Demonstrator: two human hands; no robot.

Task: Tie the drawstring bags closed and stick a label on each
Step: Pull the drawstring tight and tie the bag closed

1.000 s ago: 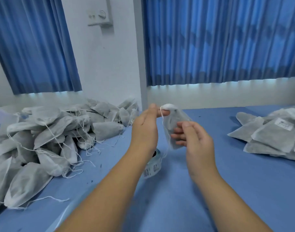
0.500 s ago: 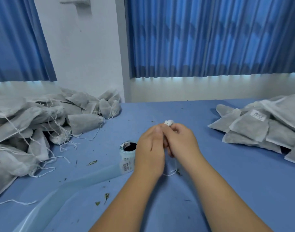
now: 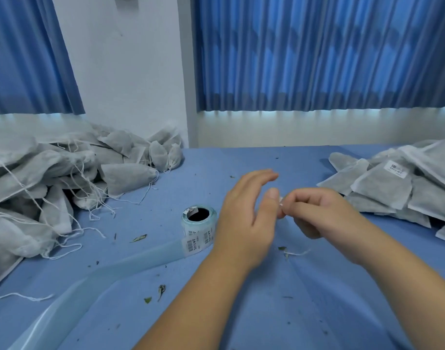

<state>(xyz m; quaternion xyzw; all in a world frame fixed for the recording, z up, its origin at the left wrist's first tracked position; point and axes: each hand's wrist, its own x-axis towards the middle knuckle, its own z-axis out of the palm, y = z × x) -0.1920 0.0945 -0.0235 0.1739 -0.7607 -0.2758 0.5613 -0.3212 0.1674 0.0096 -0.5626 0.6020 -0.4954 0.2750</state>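
Half a second on: my left hand [image 3: 246,215] has let go, fingers fanned, right hand [image 3: 317,210] alone pinching the bag [image 3: 281,202] by its white neck, body hidden below; knot likely done, label roll [image 3: 200,219] next.

Left grip [image 3: 244,218], right grip [image 3: 322,213] bare; forearms [image 3: 198,294] bare, short nails.

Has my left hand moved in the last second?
Yes. The left hand came down from above the label roll to beside it, on its right.
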